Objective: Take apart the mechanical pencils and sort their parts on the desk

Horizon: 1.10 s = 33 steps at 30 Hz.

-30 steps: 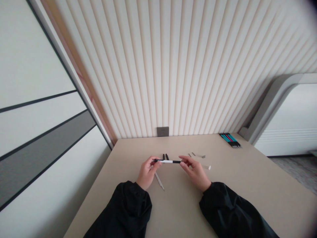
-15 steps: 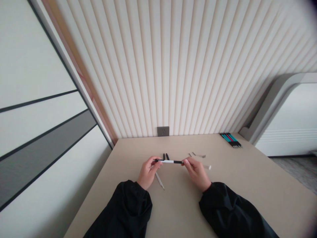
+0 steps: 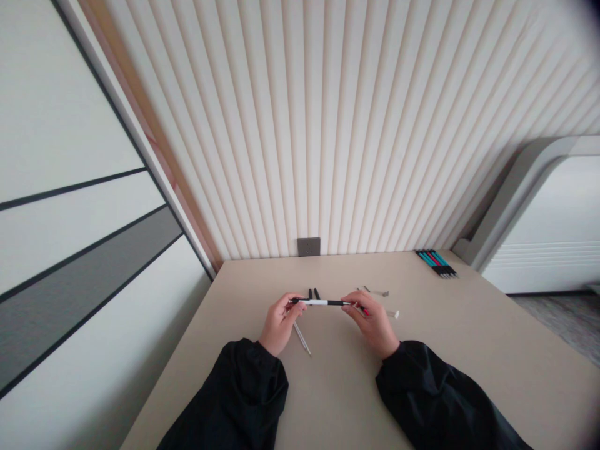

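A black-and-white pen [image 3: 319,302] lies level between my two hands above the table. My left hand [image 3: 280,323] is closed round its black clip end. At the other end, the fingertips of my right hand [image 3: 370,317] pinch the tip. Something small and red shows between the right fingers, too little of it to name. Two thin white refills [image 3: 302,339] lie on the table beside my left hand. Just behind the pen are two short black pen parts [image 3: 314,293].
Several pens with teal or red barrels [image 3: 437,264] lie in a row at the table's back right. Small metallic pieces [image 3: 376,292] and a clear piece with a white end [image 3: 394,314] lie beyond my right hand. A dark wall socket [image 3: 309,247] sits above the table's [image 3: 337,387] back edge.
My right fingers have shifted slightly at the pen's tip, and a bit of red now shows among them. The left hand keeps its hold, almost unmoved.
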### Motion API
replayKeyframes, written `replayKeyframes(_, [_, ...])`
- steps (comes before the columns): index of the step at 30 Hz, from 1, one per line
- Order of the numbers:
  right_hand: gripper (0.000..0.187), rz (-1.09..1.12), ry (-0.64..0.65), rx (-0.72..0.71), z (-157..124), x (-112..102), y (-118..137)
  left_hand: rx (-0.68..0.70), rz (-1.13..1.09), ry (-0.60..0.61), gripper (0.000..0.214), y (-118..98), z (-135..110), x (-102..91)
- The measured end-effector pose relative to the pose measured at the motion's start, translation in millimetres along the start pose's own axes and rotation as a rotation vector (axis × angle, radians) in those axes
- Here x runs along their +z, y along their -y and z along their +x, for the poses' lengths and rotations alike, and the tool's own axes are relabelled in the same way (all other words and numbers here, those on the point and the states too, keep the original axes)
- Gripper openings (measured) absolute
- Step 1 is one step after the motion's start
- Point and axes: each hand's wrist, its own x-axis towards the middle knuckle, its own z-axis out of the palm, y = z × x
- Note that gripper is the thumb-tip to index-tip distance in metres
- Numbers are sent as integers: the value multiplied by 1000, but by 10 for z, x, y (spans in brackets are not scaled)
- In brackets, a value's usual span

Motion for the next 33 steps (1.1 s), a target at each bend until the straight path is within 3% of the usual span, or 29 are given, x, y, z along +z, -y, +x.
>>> replayKeyframes(16, [29,-106,106,18,-9,-37,80,106,150,15,23,-42,-3,-34])
replayKeyframes(22, [36,-138,144,24,-22,-16,124,91,105,-8,24,-56,-3,-15])
replayKeyframes(33, [31,-145,171,24,-31,-7,130,55,32,-26,26,-80,3,2])
